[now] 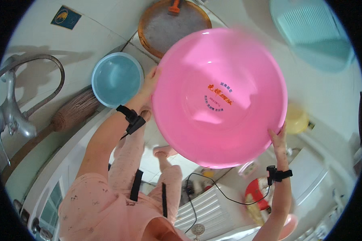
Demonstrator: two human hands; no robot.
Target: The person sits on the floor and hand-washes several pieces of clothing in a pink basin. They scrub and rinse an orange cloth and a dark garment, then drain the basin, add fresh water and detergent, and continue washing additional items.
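Observation:
A large pink plastic basin [184, 129] is held up in front of me, tilted so that its inside faces the camera; its bottom bears printed writing. My left hand [150, 79] grips the rim at the left, its fingers partly hidden. At the lower right, my right hand [279, 140] holds the same rim, with the thumb over the edge. No other thing shows inside the basin. Just left of my left hand stands a light blue basin [117, 79] of water. Behind the pink basin is a round brown-rimmed tub [143, 39] of cloudy, sudsy liquid, partly covered.
An orange brush [174, 8] lies at the tub's far edge. A twig broom [75, 111] leans at the left, near a metal faucet [13, 111] with a hose. At the upper right is a teal plastic washboard [310, 27]; a yellow container [298, 119] stands below it. A black cable [229, 198] hangs from my right wrist.

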